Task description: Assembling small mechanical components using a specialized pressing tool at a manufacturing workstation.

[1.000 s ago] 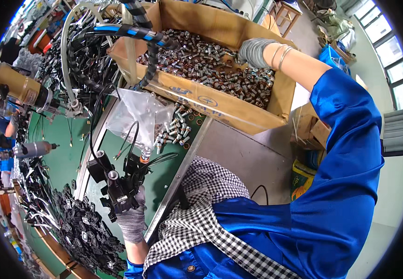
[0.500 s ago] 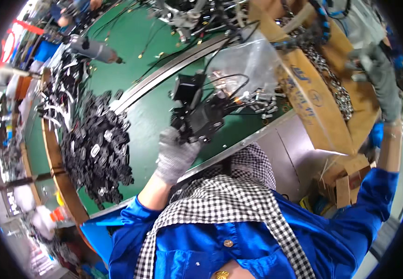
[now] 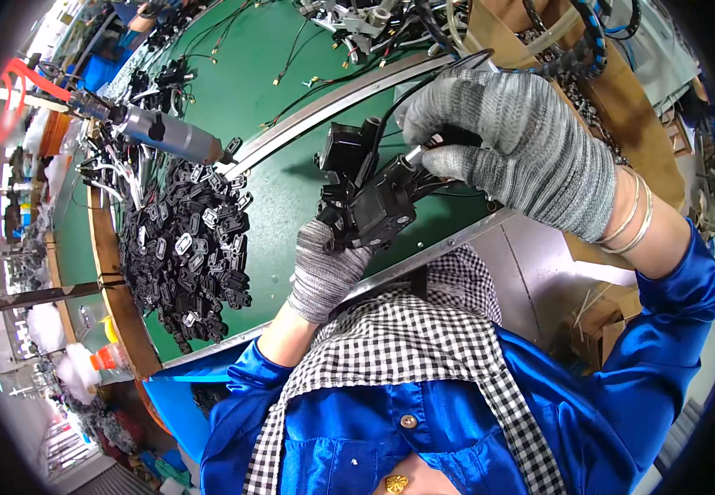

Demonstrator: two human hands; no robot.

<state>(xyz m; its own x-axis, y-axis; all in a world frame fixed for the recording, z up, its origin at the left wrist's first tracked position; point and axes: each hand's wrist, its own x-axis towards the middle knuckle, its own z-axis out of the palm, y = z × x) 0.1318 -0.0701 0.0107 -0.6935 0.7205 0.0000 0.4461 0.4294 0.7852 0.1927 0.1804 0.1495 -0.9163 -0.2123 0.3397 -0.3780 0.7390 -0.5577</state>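
Observation:
My left hand [image 3: 324,268], in a grey knitted glove, is closed round the lower end of a black plastic assembly [image 3: 378,210] with a black cable [image 3: 387,124] looping up from it. My right hand [image 3: 522,148], gloved too, reaches in from the right above the table. Its thumb and fingers are pinched together on a small silvery metal fitting [image 3: 413,155] against the upper right side of the assembly. The glove hides most of the fitting. Left of the assembly lies a pile of small black plastic parts [image 3: 192,256].
A grey power screwdriver [image 3: 168,136] with a red coiled hose [image 3: 15,95] hangs over the pile. A metal rail [image 3: 324,103] crosses the green tabletop [image 3: 279,256]. Cables with metal ends lie beyond it. At the right stands a cardboard box [image 3: 646,157] of small metal parts.
My right hand has come from over the cardboard box to the assembly, now with a metal fitting in its fingers. My left hand keeps its hold on the assembly.

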